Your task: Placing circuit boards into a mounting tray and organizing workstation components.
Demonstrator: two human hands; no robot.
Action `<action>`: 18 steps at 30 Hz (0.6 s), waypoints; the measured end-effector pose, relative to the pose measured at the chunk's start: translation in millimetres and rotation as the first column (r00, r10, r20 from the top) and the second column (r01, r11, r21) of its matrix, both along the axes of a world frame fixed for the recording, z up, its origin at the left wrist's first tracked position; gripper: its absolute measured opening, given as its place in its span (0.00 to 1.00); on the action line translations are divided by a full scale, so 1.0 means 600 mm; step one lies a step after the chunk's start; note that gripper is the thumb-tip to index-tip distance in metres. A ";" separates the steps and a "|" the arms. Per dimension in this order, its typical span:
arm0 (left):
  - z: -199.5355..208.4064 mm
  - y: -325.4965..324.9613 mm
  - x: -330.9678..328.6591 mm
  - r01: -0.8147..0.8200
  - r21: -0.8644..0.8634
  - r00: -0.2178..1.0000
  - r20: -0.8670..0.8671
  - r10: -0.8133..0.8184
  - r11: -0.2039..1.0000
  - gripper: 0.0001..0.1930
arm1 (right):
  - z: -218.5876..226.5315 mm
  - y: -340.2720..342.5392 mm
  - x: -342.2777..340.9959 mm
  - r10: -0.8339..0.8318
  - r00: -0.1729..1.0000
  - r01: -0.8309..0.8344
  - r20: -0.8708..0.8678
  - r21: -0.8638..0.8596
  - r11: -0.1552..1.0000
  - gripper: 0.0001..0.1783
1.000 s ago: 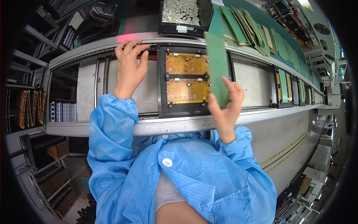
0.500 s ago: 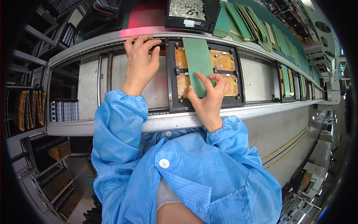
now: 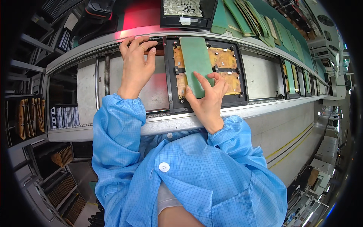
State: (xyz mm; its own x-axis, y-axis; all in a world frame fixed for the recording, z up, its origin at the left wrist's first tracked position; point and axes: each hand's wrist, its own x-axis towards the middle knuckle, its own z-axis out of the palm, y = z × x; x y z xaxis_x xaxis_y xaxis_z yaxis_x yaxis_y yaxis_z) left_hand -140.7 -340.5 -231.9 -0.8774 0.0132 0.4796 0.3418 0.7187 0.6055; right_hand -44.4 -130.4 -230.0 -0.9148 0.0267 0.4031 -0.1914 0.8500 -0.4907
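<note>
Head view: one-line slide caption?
Right hand holding a green panel over amber circuit boards in a black carrier frame.

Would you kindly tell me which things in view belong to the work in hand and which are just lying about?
In the work:
green board over yellow boards, right hand on it
black frame around the yellow boards
metal track under the frame

Apparently just lying about:
black bin of small pale pieces
loose green boards beyond the track
racked boards, far left

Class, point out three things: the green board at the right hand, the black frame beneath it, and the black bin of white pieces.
Green board [image 3: 196, 60], head view, middle of its face
Black frame [image 3: 171, 79], head view, its left side
Black bin [image 3: 199, 22], head view, front wall
</note>
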 end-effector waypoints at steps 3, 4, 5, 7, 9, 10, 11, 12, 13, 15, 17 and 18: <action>0.001 0.000 0.000 0.002 -0.005 1.000 0.012 -0.002 1.000 0.11 | 0.001 0.001 0.001 0.000 1.000 0.000 0.019 0.004 1.000 0.25; 0.000 0.000 -0.001 0.002 -0.006 1.000 0.013 -0.002 1.000 0.11 | 0.003 0.002 0.001 -0.002 0.999 0.001 0.034 0.023 1.000 0.23; -0.002 -0.001 -0.001 -0.001 -0.013 1.000 0.012 0.002 1.000 0.11 | 0.005 0.002 0.003 -0.002 0.999 0.001 0.035 0.023 1.000 0.23; -0.003 -0.002 -0.001 -0.005 -0.021 1.000 0.012 0.005 1.000 0.11 | 0.009 0.002 0.007 -0.025 0.999 0.022 0.032 0.098 0.995 0.21; -0.002 -0.001 0.000 -0.005 -0.007 1.000 0.020 0.005 1.000 0.11 | 0.011 0.010 0.004 -0.005 1.000 0.006 -0.002 0.099 0.995 0.19; -0.002 0.000 -0.001 -0.003 -0.007 1.000 0.021 0.003 1.000 0.11 | 0.013 0.014 0.002 0.014 0.999 -0.010 -0.037 0.102 0.995 0.18; -0.003 -0.001 -0.001 -0.002 -0.003 1.000 0.028 0.002 1.000 0.11 | 0.016 0.017 -0.001 0.011 0.999 -0.007 -0.037 0.102 0.995 0.18; -0.003 -0.001 -0.001 0.001 0.001 0.999 0.035 -0.001 1.000 0.11 | 0.019 0.020 -0.005 0.058 0.998 -0.055 -0.022 0.145 0.988 0.16; -0.004 0.000 -0.002 0.009 0.004 0.999 0.034 -0.010 1.000 0.11 | 0.022 0.025 -0.006 0.100 0.995 -0.097 -0.005 0.189 0.977 0.15; -0.006 -0.003 -0.002 0.001 -0.051 1.000 0.002 -0.001 0.999 0.10 | 0.020 0.028 -0.006 0.102 0.994 -0.106 0.032 0.190 0.976 0.14; -0.007 -0.006 -0.002 0.000 -0.059 1.000 0.004 0.000 0.998 0.10 | 0.028 0.030 -0.008 0.119 0.989 -0.135 0.089 0.200 0.970 0.13; -0.006 -0.005 -0.002 -0.009 -0.071 1.000 0.009 0.009 0.997 0.10 | 0.040 0.040 -0.013 0.108 0.990 -0.124 0.087 0.205 0.971 0.13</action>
